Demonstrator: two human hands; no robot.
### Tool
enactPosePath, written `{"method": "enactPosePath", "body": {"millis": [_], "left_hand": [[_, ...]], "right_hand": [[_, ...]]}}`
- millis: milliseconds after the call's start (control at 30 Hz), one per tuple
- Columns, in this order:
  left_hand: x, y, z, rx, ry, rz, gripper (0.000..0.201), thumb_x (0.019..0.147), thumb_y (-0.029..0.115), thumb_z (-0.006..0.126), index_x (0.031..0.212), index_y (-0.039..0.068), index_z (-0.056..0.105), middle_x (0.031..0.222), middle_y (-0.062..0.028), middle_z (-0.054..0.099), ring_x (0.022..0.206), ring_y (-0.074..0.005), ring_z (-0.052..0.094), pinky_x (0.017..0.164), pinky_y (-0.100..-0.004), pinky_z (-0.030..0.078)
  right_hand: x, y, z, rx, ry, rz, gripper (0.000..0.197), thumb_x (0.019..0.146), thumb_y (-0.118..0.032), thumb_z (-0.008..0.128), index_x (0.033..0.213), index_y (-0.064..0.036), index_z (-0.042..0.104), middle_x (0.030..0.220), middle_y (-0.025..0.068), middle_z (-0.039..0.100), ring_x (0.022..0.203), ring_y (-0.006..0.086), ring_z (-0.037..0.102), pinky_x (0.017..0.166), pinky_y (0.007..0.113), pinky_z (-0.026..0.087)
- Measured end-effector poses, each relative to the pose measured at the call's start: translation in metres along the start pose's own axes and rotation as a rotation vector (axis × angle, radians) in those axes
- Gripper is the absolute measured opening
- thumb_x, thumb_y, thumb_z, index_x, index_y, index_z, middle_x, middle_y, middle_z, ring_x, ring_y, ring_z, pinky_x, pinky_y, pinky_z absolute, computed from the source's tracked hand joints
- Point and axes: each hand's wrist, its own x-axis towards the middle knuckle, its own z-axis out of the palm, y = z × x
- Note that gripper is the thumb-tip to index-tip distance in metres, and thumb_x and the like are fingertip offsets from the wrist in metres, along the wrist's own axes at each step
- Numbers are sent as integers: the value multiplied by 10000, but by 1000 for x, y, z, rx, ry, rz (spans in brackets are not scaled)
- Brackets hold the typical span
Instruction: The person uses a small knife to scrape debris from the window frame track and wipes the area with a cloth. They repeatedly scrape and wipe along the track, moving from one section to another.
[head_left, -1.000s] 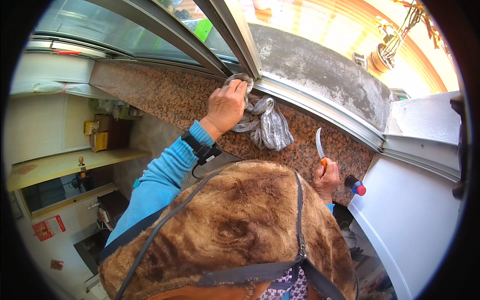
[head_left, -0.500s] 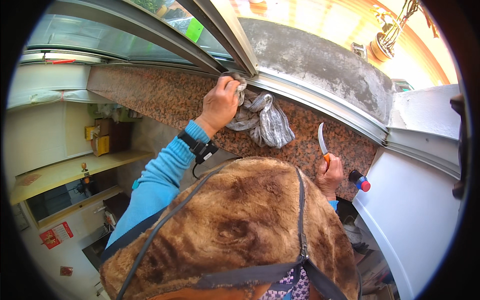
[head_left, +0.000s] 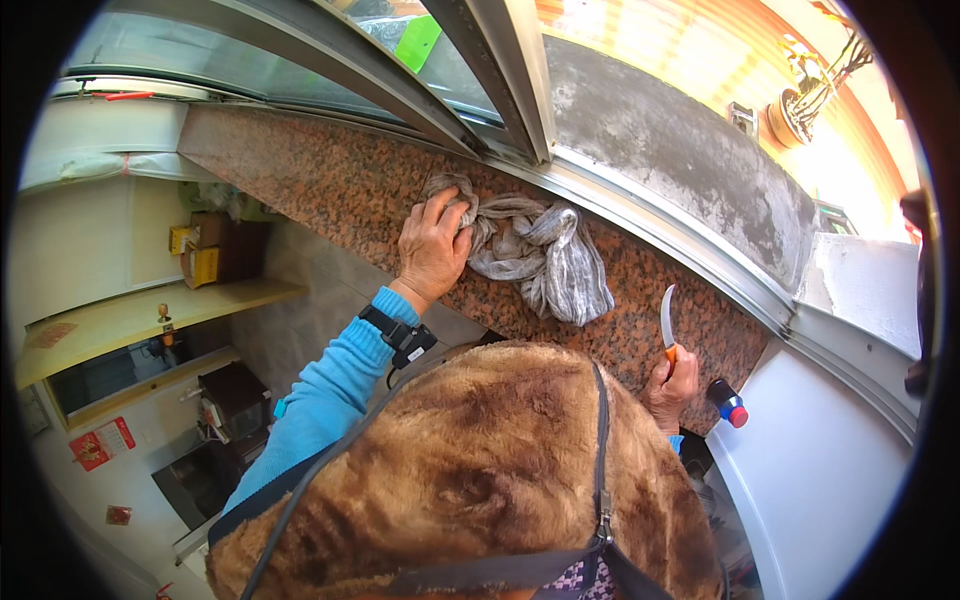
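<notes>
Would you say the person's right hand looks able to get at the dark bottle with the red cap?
Probably yes: the right hand is close beside the dark bottle, with nothing visible between them, though its grip on the knife would likely hinder grasping.

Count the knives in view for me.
1: the orange-handled curved knife, held in the right hand, to the right of the bunched grey cloth. Any beneath that cloth would be hidden.

The grey cloth lies crumpled at upper centre; the orange-handled knife, curved blade upward, is right of centre.
</notes>
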Motion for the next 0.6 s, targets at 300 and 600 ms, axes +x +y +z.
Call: {"method": "enactPosePath", "body": {"millis": [300,600], "left_hand": [[19,35,-7,-184,74,219,419,832,5,766,1237,77,687,1271,-91,662,1106,-339,640,939,-440,556],[41,49,-6,-219,97,249,357,839,-17,707,1189,49,691,1253,-105,642,1094,-339,652,929,-444,568]], "right_hand": [[-1,-1,0,-4,-14,37,221,954,-62,584,1167,-30,633,931,167,590,842,392,616,742,487,505],[-1,-1,0,-5,-7,29,224,949,-67,589,1164,-32,639,935,168,601,854,400,621,757,491,507]]}}
